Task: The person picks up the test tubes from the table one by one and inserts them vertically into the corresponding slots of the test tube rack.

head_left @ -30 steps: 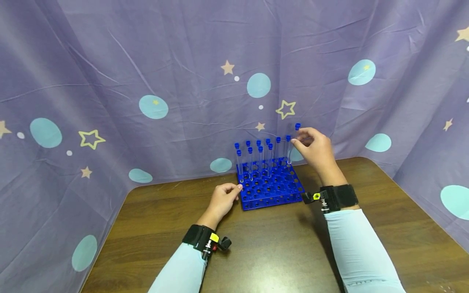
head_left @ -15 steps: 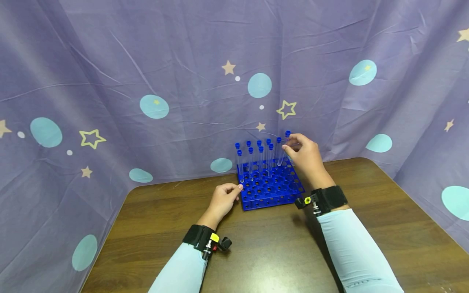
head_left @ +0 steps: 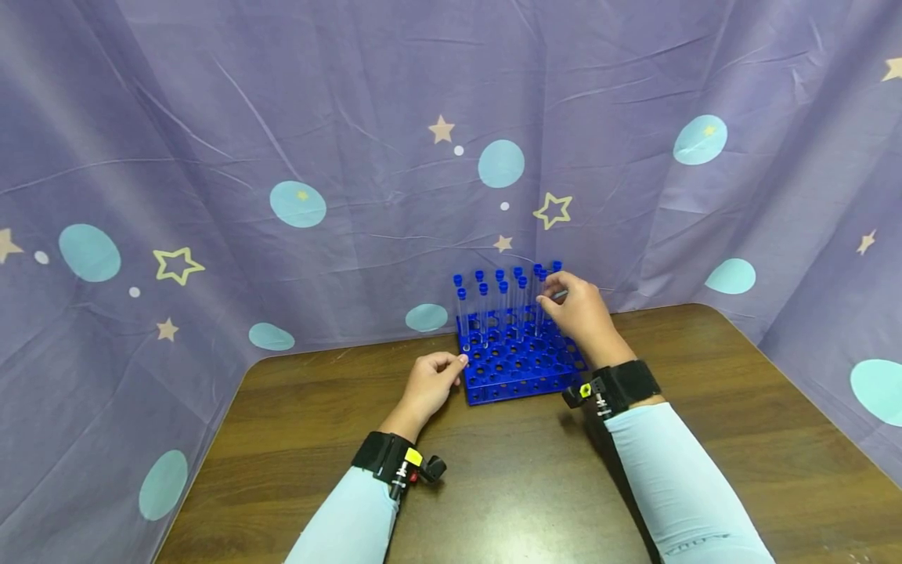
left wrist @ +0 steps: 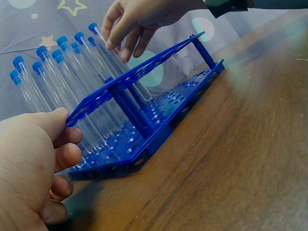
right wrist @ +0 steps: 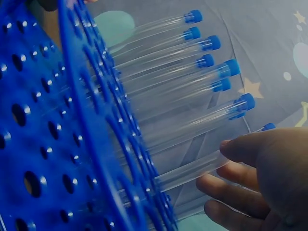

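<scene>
A blue test tube rack (head_left: 521, 368) stands at the back of the table, in front of the curtain. Its rear part carries two rows of clear test tubes with blue caps, upright in the holes. My left hand (head_left: 430, 385) grips the rack's left side; in the left wrist view its thumb lies at the upper plate's corner, with the fingers curled below. At the rack's right, my right hand (head_left: 579, 309) pinches a capped test tube (right wrist: 192, 168) between thumb and fingers. That tube stands in the front row, at its right end. The hand partly hides the rearmost tube on the right.
Several more capped tubes (left wrist: 53, 79) fill the left part of both rows. The wooden table (head_left: 507, 486) extends around the rack. A patterned purple curtain (head_left: 387, 157) hangs close behind it. Black camera straps (head_left: 384, 457) sit on both wrists.
My right hand has moved left and down with its test tube, from above the rack's back right corner into the front row. My left hand has stayed on the rack.
</scene>
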{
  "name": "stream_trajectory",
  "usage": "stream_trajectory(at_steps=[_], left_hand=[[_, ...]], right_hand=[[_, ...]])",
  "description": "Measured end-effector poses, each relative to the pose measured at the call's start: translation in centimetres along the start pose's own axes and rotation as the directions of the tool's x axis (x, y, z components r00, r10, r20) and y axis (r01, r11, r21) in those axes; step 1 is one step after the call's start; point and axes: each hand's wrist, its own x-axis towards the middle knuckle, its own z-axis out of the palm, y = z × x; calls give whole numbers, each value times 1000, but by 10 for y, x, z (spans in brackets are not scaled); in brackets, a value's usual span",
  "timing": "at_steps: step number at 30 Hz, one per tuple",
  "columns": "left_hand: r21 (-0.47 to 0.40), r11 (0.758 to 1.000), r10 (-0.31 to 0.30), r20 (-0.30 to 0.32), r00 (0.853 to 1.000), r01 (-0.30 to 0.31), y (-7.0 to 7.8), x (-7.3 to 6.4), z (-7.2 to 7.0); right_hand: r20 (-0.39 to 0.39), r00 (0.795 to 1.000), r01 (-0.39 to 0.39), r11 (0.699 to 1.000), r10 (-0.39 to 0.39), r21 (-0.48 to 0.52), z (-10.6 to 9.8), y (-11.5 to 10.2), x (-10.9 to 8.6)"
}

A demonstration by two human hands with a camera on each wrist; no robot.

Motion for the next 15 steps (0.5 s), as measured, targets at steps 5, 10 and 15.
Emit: stream_trajectory(at_steps=[5,10,15], left_hand=[[-5,1000,-1,-3,1000,1,1,0,0],[-10,1000,-1,-4,1000,1,1,-1,0],[-4,1000,-7,3,1000,7,1,-1,0]], right_hand=[[22,1000,0,1000,0,-17,3,4,0],[30,1000,-9,1000,10,-26,1,3,-1],[56,998,-17,998,20,-54,0,3,-1]])
